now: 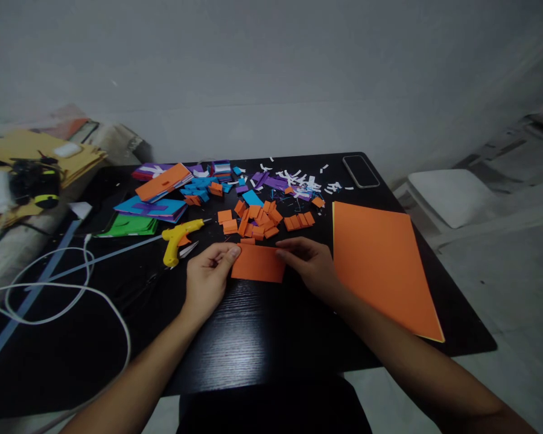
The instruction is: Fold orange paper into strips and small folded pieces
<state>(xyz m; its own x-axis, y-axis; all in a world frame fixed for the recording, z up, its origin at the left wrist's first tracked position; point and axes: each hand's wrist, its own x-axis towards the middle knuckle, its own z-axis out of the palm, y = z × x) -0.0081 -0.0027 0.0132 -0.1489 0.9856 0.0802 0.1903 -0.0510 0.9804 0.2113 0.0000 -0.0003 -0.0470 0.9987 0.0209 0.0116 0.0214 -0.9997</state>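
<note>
Left hand (209,274) pinches orange paper rectangle (257,265) by left end, right hand (308,262) by upper right corner; it's above black bench (235,337), nearside of folded orange pieces (257,218). Yellow glue gun (177,239) left.

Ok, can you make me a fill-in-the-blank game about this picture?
1. The left hand pinches a small card that is coloured ____.
2. The glue gun has a body coloured ____.
3. The large orange sheet lies to the person's ____ of the small card.

Missing words: orange; yellow; right.
</note>
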